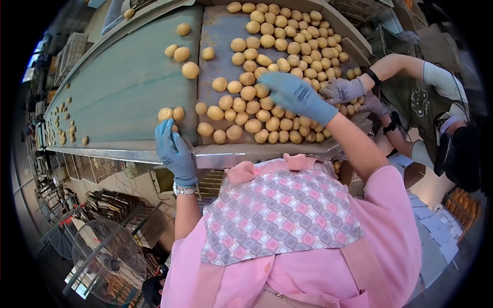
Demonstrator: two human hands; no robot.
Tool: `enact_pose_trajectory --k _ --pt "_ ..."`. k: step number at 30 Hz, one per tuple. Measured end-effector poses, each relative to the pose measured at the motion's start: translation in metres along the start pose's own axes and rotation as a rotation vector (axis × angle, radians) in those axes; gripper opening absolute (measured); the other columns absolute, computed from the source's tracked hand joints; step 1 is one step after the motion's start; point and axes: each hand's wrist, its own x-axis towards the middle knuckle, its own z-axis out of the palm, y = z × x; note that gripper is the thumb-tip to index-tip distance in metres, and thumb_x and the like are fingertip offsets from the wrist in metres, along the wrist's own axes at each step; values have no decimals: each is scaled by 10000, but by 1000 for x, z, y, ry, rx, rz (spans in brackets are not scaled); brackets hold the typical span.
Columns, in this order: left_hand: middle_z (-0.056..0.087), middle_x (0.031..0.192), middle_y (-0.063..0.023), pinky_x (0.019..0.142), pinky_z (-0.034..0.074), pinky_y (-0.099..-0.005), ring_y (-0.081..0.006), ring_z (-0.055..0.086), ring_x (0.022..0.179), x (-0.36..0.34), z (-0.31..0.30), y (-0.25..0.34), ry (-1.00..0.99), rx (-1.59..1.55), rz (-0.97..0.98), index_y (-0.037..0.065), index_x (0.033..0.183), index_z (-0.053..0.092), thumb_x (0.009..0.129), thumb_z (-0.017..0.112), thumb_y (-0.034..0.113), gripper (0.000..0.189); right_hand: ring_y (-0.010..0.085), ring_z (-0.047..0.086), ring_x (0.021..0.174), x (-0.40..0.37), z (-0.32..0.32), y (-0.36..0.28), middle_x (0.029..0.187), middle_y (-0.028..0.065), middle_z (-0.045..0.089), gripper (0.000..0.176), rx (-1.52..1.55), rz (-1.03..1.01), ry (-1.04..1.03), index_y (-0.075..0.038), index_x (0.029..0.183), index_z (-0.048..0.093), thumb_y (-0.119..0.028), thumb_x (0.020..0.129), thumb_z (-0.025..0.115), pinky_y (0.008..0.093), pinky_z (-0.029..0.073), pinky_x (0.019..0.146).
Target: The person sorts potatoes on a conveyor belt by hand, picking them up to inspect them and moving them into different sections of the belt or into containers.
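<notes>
My left hand (175, 154), in a blue glove, is at the near edge of the green belt (118, 87). Its fingers are stretched out and touch or nearly touch a small group of potatoes (165, 114), one partly hidden behind them. Over the grey sorting surface (218, 31), my right hand (294, 95) reaches across a dense spread of yellow potatoes (267, 41). The fingers of this blue-gloved hand look extended and slightly blurred. Whether a potato lies under its palm is hidden.
At the right, another person's gloved hands (345, 91) are among the potatoes. A metal lip (226, 155) runs along the near side, and a raised wall (354, 41) bounds the right end. Loose potatoes (190, 70) are on the belt. A fan (110, 262) stands lower left.
</notes>
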Motion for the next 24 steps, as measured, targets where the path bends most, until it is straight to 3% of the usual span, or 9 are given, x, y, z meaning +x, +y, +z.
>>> enact_pose_trajectory --k 1,5,7,9,12,16,17,20,24 --pt "711 1353 -195 1106 493 -481 -380 643 1298 -1 1 -3 9 7 -1 -15 1307 723 1020 573 25 325 289 546 1396 -8 18 -5 1550 109 567 480 -264 -358 -1 -198 1511 624 -346 1056 666 499 425 1205" --pt "716 1344 -183 1110 481 -493 -388 632 1309 -4 -2 -6 -5 -12 -12 1 1298 729 1013 564 15 330 342 480 1497 -1 68 16 1612 95 531 624 -296 181 288 -205 1547 573 -413 980 727 560 359 1250" --pt "716 1341 -185 1107 483 -495 -389 634 1306 -2 -7 -7 -15 -20 -10 4 1296 732 1014 554 7 333 354 449 1532 6 54 -7 1656 97 498 623 -156 142 279 -161 1588 529 -413 1035 665 551 316 1277" --pt "713 1343 -188 1101 487 -496 -388 637 1302 -3 -6 -9 -2 -2 -2 4 1296 731 1011 552 4 337 312 509 1473 4 47 -34 1606 109 541 575 -177 -152 202 -134 1514 579 -346 992 697 541 376 1218" --pt "709 1346 -188 1101 487 -495 -389 635 1305 -5 -5 -12 6 45 12 8 1298 732 1012 552 13 338 292 510 1470 -2 58 -44 1607 115 537 509 -289 -126 174 -140 1459 601 -291 984 708 501 381 1215" --pt "703 1361 -173 1121 469 -501 -394 614 1334 -4 -7 -16 -10 1 -20 38 1312 733 1022 560 47 338 218 662 1123 18 55 -83 1239 57 684 297 -222 -175 198 -151 1234 682 -215 944 684 422 505 960" --pt "702 1364 -169 1126 462 -505 -395 607 1342 -5 -4 -15 -23 39 8 46 1316 733 1024 563 56 338 192 653 901 21 55 -97 1021 16 656 170 -171 -250 175 -158 1079 682 -182 911 678 401 501 811" --pt "698 1375 -157 1140 446 -517 -396 590 1363 -3 -5 -16 -59 107 60 67 1326 732 1026 574 79 339 199 658 851 29 89 -109 980 16 649 115 -158 -348 212 -158 1031 675 -175 917 668 391 514 732" --pt "702 1374 -145 1146 444 -523 -394 592 1360 -6 -6 -17 -45 114 48 72 1316 736 1021 587 89 330 205 695 869 64 62 -128 1000 35 670 112 -167 -98 -7 -145 1034 685 -167 927 660 396 527 613"
